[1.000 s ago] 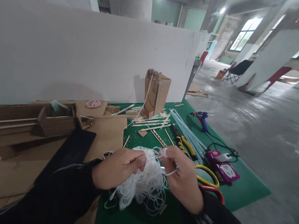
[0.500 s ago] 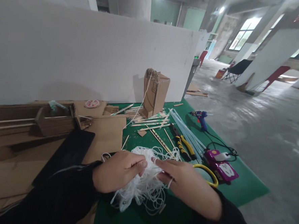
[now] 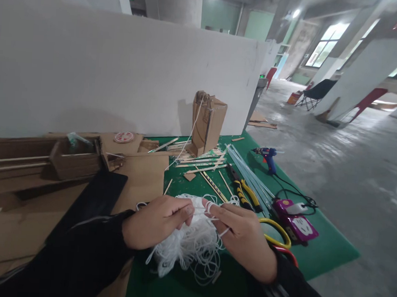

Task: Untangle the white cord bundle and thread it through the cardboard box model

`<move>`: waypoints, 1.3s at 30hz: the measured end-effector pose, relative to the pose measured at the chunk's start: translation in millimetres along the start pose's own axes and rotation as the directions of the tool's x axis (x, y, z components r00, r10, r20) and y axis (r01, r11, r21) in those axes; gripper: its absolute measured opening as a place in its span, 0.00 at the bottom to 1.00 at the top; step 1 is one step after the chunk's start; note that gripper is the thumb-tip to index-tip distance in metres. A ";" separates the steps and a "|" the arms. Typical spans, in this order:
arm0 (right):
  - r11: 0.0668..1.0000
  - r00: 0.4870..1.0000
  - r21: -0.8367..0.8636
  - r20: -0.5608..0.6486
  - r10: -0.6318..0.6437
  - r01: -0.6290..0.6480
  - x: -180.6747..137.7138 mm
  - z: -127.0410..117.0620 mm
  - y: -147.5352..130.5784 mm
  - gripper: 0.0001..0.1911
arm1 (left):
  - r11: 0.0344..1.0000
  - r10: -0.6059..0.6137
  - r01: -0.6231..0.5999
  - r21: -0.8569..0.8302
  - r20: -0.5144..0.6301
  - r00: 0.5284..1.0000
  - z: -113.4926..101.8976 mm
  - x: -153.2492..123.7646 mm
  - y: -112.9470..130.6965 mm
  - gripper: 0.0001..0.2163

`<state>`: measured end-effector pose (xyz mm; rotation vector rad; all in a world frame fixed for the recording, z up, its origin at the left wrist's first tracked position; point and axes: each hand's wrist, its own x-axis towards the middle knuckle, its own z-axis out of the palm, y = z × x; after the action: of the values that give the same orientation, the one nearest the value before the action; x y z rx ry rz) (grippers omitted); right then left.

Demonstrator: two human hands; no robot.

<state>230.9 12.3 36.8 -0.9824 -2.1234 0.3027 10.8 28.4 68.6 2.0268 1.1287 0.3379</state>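
A loose, tangled heap of white string (image 3: pixel 188 248) lies on the green tabletop, below and between both hands. My left hand (image 3: pixel 160 222) is closed, thumb pressed against the curled fingers, pinching a strand of it over the heap's left side. Several turns of the string are looped round the fingers of my right hand (image 3: pixel 243 232), which is closed on it with the fingers held together. A short length of string runs between the two hands. My right wrist is beside scissors with a yellow handle (image 3: pixel 277 227) and a red one, partly hidden by my arm.
Yellow-and-black pliers (image 3: pixel 246 194), clear glue sticks (image 3: pixel 250 174), a blue glue gun (image 3: pixel 268 159) and a purple power strip (image 3: pixel 295 221) lie to the right. Thin wooden sticks surround an upright cardboard box (image 3: pixel 209 126). Cardboard pieces (image 3: pixel 146 176) cover the left. A white panel (image 3: pixel 122 72) stands behind.
My right hand has turned and drawn back slightly, its fingers more bent with string looped near the tips. The red scissor handle now shows. My left hand stays nearly in place.
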 end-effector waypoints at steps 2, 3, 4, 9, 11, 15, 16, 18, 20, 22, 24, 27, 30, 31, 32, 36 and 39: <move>0.991 1.000 0.131 -0.010 0.016 -0.015 -0.3 -3.2 0.5 0.13 | 1.000 -0.001 0.001 0.003 0.001 1.000 0.0 0.4 -2.2 0.20; 0.972 0.998 0.229 -0.024 0.050 -0.043 -0.2 -5.1 0.5 0.12 | 1.000 -0.001 0.001 0.005 0.002 1.000 0.0 0.6 -3.1 0.20; 0.936 0.993 0.341 -0.038 0.109 -0.090 0.3 -7.1 0.4 0.10 | 1.000 -0.002 0.002 0.008 0.003 1.000 0.1 0.8 -3.9 0.20; 0.444 0.889 0.885 -0.081 0.451 -0.144 7.1 -18.1 1.7 0.04 | 1.000 -0.007 0.007 0.009 0.000 1.000 0.1 1.5 -5.9 0.20; 0.169 0.873 0.978 0.024 0.487 -0.121 8.6 -25.2 3.2 0.06 | 1.000 -0.008 0.008 0.003 0.003 1.000 -0.2 1.3 -6.3 0.21; 0.244 0.922 0.920 0.223 0.318 -0.307 4.4 -38.5 3.4 0.09 | 1.000 -0.017 0.017 -0.015 0.012 1.000 -0.6 0.4 -5.5 0.21; 0.445 0.933 0.824 0.266 0.244 -0.351 2.5 -38.9 2.3 0.09 | 1.000 -0.019 0.019 -0.017 0.014 1.000 -0.6 0.2 -4.7 0.21; 0.841 0.928 0.453 0.347 0.140 -0.296 -1.3 -33.6 -1.2 0.08 | 1.000 -0.022 0.023 -0.014 0.021 1.000 -0.1 -0.2 -2.5 0.21; 0.988 0.920 0.049 0.375 0.118 -0.147 -4.5 -21.7 -4.9 0.10 | 1.000 -0.027 0.027 -0.005 0.028 0.999 0.6 -0.5 0.0 0.21; 0.980 0.928 -0.184 0.348 0.135 -0.074 -6.5 -8.1 -7.4 0.14 | 1.000 -0.029 0.029 -0.004 0.032 0.999 1.3 -0.7 1.6 0.21; 0.960 0.943 -0.273 0.298 0.147 -0.063 -6.9 1.5 -8.3 0.11 | 1.000 -0.023 0.023 -0.009 0.030 0.999 1.5 -0.7 1.5 0.21; 0.972 0.981 -0.208 0.141 0.136 -0.105 -5.1 3.8 -8.3 0.12 | 1.000 -0.001 0.001 -0.012 0.027 1.000 1.1 -0.3 -1.3 0.21; 0.959 0.979 0.197 0.015 0.206 -0.205 -2.8 -2.9 -8.2 0.08 | 1.000 -0.014 0.014 -0.005 0.011 1.000 0.3 0.4 -4.4 0.20; 0.888 0.966 0.390 0.022 0.256 -0.244 -2.2 -5.5 -8.1 0.06 | 1.000 -0.022 0.022 0.001 0.001 1.000 -0.1 0.5 -4.7 0.20; 0.770 0.953 0.577 0.053 0.297 -0.272 -1.6 -7.9 -7.9 0.05 | 1.000 -0.025 0.025 0.005 -0.009 1.000 -0.5 0.6 -4.7 0.20; 0.284 0.930 0.925 0.151 0.335 -0.253 1.3 -15.1 -5.5 0.08 | 1.000 -0.002 0.002 0.009 -0.025 1.000 -2.5 -0.2 -1.8 0.21; 0.314 0.884 0.897 0.153 0.443 -0.312 3.7 -22.9 -2.1 0.08 | 0.999 0.008 -0.008 0.032 -0.022 1.000 -3.4 -0.6 -1.0 0.21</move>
<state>244.9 11.4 55.4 -0.7323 -1.1797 1.4477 7.9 29.9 70.2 2.0606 1.1465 0.3490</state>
